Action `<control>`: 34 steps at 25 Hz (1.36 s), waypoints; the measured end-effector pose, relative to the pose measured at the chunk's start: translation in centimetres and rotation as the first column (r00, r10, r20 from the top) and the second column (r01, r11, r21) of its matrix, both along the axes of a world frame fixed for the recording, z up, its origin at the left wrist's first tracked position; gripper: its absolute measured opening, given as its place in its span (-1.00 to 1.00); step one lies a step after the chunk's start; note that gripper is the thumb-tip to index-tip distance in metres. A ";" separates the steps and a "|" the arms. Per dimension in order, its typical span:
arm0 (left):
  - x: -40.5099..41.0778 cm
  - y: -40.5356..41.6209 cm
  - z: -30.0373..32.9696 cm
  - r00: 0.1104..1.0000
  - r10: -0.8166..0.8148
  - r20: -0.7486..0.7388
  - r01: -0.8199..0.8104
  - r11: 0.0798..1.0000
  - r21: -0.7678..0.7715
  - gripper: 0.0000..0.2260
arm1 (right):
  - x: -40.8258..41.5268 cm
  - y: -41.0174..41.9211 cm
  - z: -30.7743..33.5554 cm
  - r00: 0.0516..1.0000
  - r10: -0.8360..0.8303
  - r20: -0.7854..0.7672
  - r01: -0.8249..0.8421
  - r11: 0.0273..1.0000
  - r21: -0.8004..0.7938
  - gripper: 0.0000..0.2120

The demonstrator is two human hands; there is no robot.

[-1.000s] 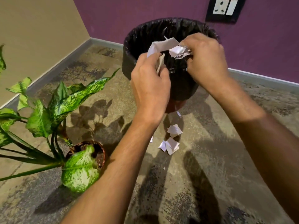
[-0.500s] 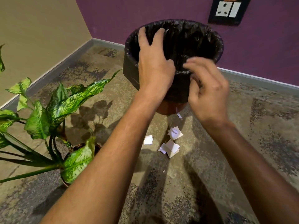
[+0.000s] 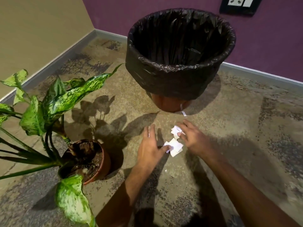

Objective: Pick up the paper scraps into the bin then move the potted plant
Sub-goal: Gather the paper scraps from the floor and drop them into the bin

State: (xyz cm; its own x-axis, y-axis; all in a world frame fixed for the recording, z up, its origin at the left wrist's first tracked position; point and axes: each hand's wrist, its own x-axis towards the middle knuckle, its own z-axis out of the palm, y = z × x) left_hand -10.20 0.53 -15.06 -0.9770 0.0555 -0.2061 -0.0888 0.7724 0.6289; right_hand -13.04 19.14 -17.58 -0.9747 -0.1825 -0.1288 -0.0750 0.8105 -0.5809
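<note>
Both hands are low over the floor in front of the bin (image 3: 178,68), which is lined with a black bag. White paper scraps (image 3: 175,145) lie between them in a small heap. My left hand (image 3: 150,149) lies spread on the floor, its thumb touching the heap's left edge; a white sliver shows between its fingers. My right hand (image 3: 192,139) reaches in from the right, and its thumb and fingertips touch an upper scrap (image 3: 174,129). A tiny scrap (image 3: 184,113) lies by the bin's base. The potted plant (image 3: 102,163), in a brown pot with speckled green leaves, stands left of my left arm.
The bin stands on a brown base near the purple wall, where a dark switch plate (image 3: 237,5) is mounted. A beige wall and grey skirting (image 3: 49,66) run along the left. The plant's long leaves (image 3: 72,95) spread toward the bin and over the mottled floor.
Both hands dropped the earlier paper into the bin, then came down from its rim to the floor scraps. The view has tilted down and moved closer.
</note>
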 end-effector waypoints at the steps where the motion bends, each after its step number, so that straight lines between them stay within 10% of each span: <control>1: -0.1 -0.3 -0.8 0.995 -0.009 0.104 0.011 1.000 -0.019 -0.02 | -0.4 -0.1 -0.2 0.994 0.050 0.098 -0.057 0.996 0.070 -0.46; 6: -0.4 -0.7 -3.2 0.978 -0.105 0.178 0.135 0.977 -0.164 0.06 | 0.2 -0.9 -0.6 0.940 0.218 0.262 -0.305 0.883 0.357 -0.08; 16: 0.9 -0.9 -5.4 0.995 -0.092 -0.036 0.087 0.989 -0.121 -0.67 | 1.6 -1.2 -2.4 0.980 0.176 -0.091 -0.155 0.966 0.205 -0.59; 26: -0.5 -1.8 -6.7 0.956 0.222 0.193 -0.283 0.870 0.403 -0.82 | -2.3 1.5 -1.2 0.944 -0.321 0.074 0.327 0.940 -0.096 -0.59; 34: -0.9 -2.3 -6.8 0.900 0.201 0.387 -0.412 0.685 0.601 -0.86 | -6.4 0.1 -2.0 0.884 -0.464 0.058 0.463 0.886 0.035 -0.68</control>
